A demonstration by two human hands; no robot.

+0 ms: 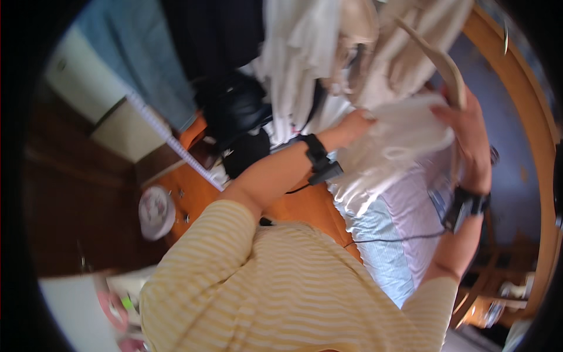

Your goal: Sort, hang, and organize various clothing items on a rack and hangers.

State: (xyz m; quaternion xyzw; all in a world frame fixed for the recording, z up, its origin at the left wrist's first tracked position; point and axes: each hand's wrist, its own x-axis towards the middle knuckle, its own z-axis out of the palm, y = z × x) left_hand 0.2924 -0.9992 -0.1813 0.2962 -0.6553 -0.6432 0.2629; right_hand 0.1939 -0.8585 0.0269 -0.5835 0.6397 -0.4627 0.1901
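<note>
A white lightweight garment (396, 132) is stretched between my hands, its lower part hanging in blurred folds. My left hand (358, 125) pinches its left edge. On the other side my right hand (468, 123) is closed around a curved beige band (446, 66), with its thumb against the garment. Whether the band belongs to the garment or is a separate strap, I cannot tell. Pale garments hang just beyond my hands, among them a white one (299, 44) and a beige one (400, 61).
Dark clothing (215, 39) and a blue cloth (132, 48) hang at the upper left. A bed with a blue and lilac cover (400, 229) lies below the garment. A round white stool (156, 211) stands on the orange floor (303, 211). Cables run from both wrist devices.
</note>
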